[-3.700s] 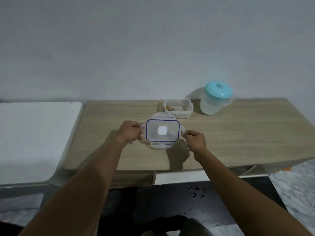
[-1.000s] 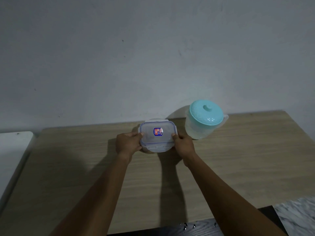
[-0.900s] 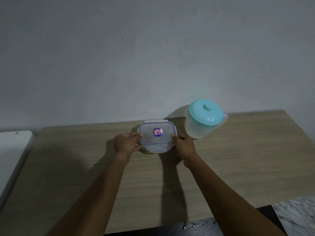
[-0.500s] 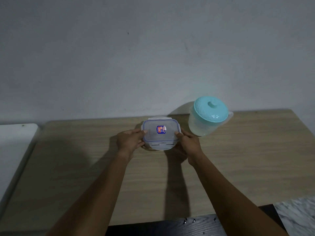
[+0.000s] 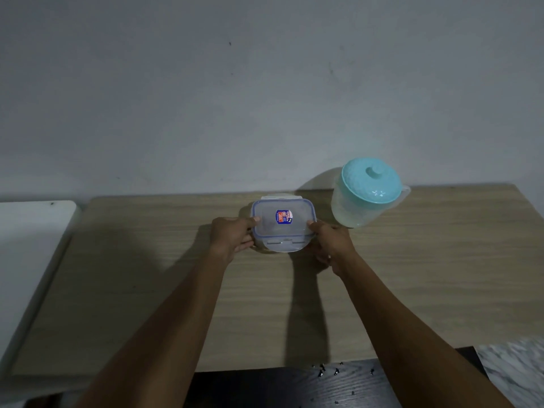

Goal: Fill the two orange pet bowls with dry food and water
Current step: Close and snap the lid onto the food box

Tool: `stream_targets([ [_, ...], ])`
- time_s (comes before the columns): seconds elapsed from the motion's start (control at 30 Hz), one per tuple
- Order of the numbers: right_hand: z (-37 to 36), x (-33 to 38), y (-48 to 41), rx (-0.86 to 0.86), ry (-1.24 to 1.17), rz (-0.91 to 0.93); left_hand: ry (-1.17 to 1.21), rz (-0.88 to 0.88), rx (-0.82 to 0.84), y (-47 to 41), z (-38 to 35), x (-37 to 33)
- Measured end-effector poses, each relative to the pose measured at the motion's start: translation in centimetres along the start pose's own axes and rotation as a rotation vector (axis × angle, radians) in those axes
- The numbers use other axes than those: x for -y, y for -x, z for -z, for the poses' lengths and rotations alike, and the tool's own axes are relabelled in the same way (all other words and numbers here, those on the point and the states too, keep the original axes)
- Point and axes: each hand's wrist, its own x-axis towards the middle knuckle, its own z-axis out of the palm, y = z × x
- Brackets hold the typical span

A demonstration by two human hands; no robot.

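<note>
A clear plastic food container (image 5: 282, 223) with a blue-rimmed lid and a small red-and-blue sticker sits near the back of the wooden table (image 5: 426, 275). My left hand (image 5: 232, 235) grips its left side, thumb on the lid. Its right side is held by my right hand (image 5: 329, 241), thumb on the lid's edge. A translucent water pitcher (image 5: 363, 198) with a turquoise lid stands just right of the container, against the wall. No orange bowl is in view.
A white surface (image 5: 32, 228) adjoins the table on the left. Below the table's front edge lies a dark floor (image 5: 294, 387) with several scattered small crumbs. A pale marbled floor patch (image 5: 515, 366) shows at the lower right.
3.7 s ago the lid was held apart from the open container; now it sits on the container. Over the last second both hands stayed on its sides; only the view shifted slightly.
</note>
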Motion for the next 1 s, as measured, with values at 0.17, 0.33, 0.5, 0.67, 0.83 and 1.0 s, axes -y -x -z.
stream_targets([
  [0.17, -0.1, -0.8, -0.7, -0.053, 0.508, 0.162, -0.233, -0.107, -0.026, 1.4, 0.3, -1.1],
  [0.33, 0.0, 1.3, -1.9, 0.268, 0.901, 0.574, -1.000, -0.579, 0.210, 1.2, -0.1, -3.5],
  [0.5, -0.6, 3.9, -4.6, 0.464, 1.384, 0.555, -1.291, -0.552, 0.263, -0.2, -1.1, -3.5],
  [0.67, -1.3, 3.5, -6.1, 0.383, 1.366, 0.694, -1.352, -0.634, 0.180, -1.4, -1.8, -3.3],
  [0.83, -0.2, 1.9, -5.1, 0.430, 1.226, 0.589, -1.065, -0.624, 0.094, -0.5, -0.9, -0.9],
  [1.0, 0.1, -0.9, -1.7, 0.226, 0.737, 0.641, -0.699, -0.569, 0.004, 1.0, 0.0, 2.6],
])
